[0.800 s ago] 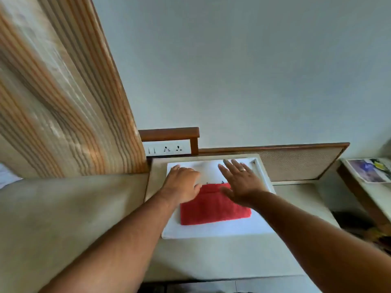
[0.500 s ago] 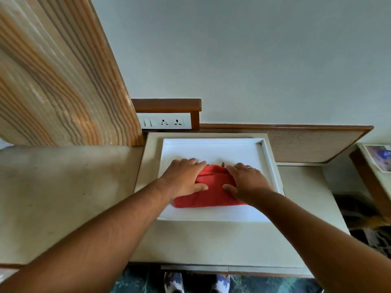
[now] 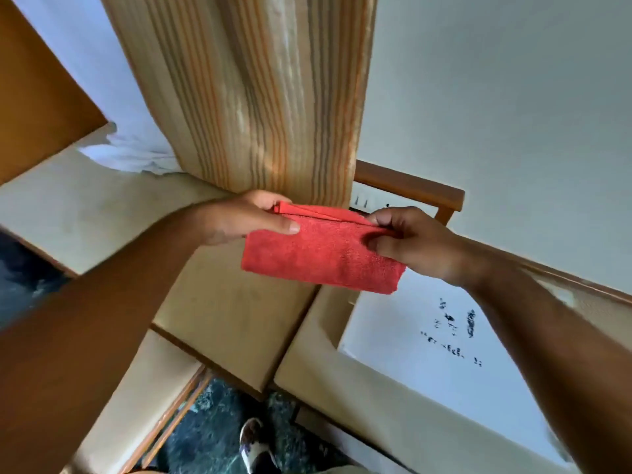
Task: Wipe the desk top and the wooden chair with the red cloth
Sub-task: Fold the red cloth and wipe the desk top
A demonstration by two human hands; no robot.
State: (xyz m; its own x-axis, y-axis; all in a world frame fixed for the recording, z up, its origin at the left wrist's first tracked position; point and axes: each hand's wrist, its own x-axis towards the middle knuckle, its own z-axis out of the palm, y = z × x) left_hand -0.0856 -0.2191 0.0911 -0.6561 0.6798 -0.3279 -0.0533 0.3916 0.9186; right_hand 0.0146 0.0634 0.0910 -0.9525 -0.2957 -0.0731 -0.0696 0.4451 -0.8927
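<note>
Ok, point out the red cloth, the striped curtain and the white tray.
red cloth (image 3: 321,258), head view, middle of its front face
striped curtain (image 3: 260,97), head view, mid folds
white tray (image 3: 410,364), head view, bare floor

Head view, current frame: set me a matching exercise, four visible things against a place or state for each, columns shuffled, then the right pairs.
Things
1. red cloth
2. striped curtain
3. white tray
4. shoe

Places or states
A. on the dark floor, seen below the desk's edge
B. folded, held up between the left hand and the right hand
C. hanging down behind the hands to the desk top
D. lying on the desk, with dark marks on its surface

Pairs: 1-B, 2-C, 3-D, 4-A
</note>
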